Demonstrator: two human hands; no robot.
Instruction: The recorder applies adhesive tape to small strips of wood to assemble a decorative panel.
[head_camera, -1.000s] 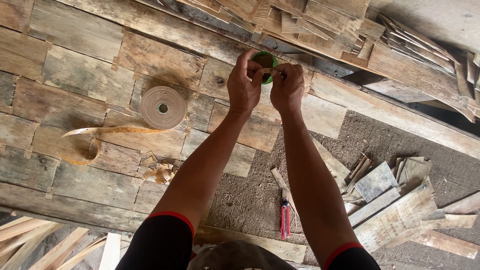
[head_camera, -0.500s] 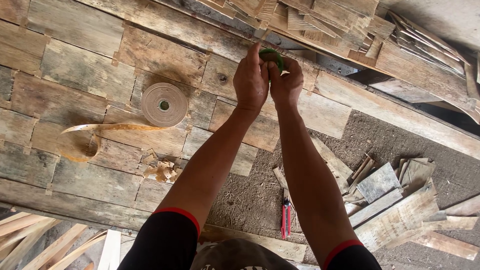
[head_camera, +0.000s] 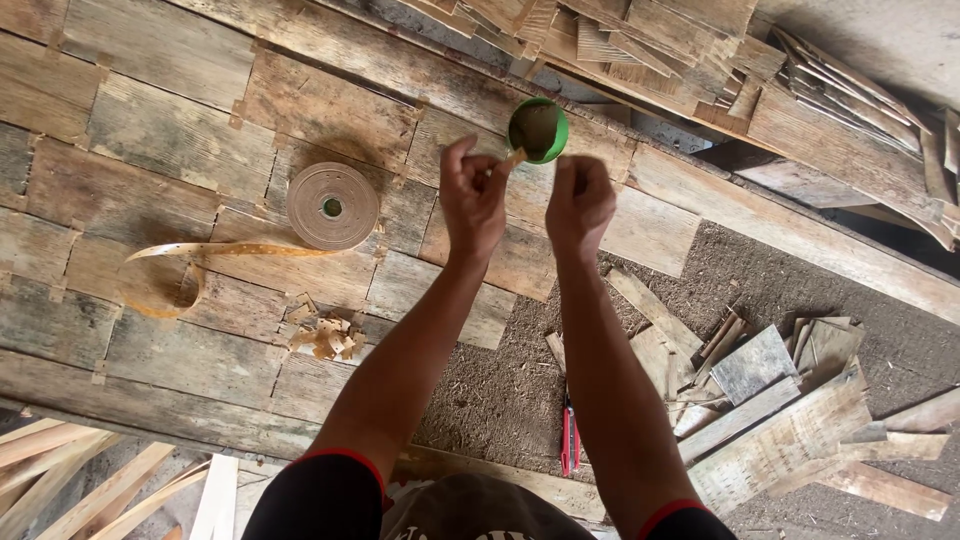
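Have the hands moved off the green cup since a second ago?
Yes. The left hand and right hand have drawn back toward the person; the green cup, earlier covered, sits open on the plank floor.

Single head-worn view, looking steeply down from above the person's own chest, both forearms reaching away up the frame, left hand (head_camera: 472, 205) and right hand (head_camera: 580, 203) near mid-frame, plank floor (head_camera: 180, 150) filling the left, no second view.

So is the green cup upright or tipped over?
Upright. The green cup stands on the planks with its round mouth facing up, just beyond the left hand and right hand.
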